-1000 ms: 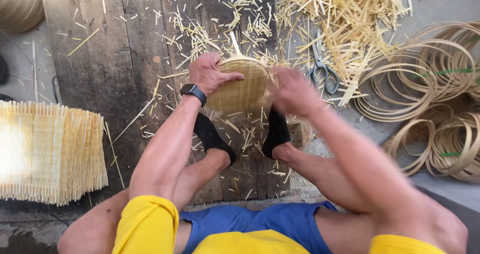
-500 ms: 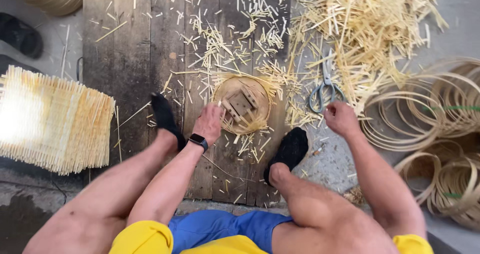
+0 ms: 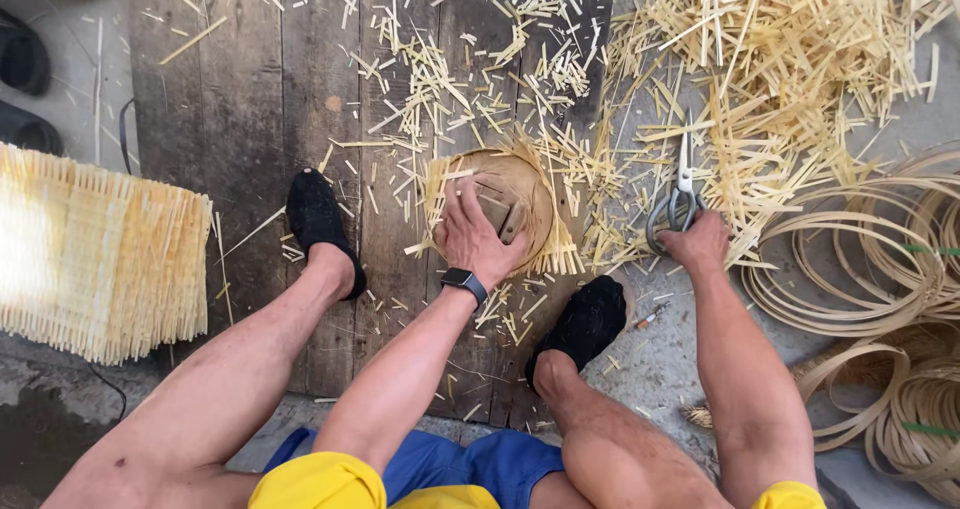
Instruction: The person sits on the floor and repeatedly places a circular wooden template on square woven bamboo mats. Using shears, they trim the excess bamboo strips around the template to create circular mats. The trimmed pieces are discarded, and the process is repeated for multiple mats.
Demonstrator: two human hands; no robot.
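Fingers (image 3: pixel 478 207) of our left hand (image 3: pixel 478 237) spread flat across the small round woven bamboo basket (image 3: pixel 530 201), pressing down on it without closing around anything. It sits on the dark wooden boards (image 3: pixel 240 109) between our two black-socked feet, with loose strip ends fanning out from its rim. Our right hand (image 3: pixel 698 241) curls closed around the looped handles of the scissors (image 3: pixel 680 191), whose blades point away from us into the heap of cut bamboo slivers (image 3: pixel 790 59). Coiled bamboo hoops (image 3: pixel 860 279) lie just beside that hand on the right. Off to the left, well apart from the basket, rests a flat woven bamboo mat (image 3: pixel 100 254). A black watch (image 3: pixel 464 284) sits on our left wrist.
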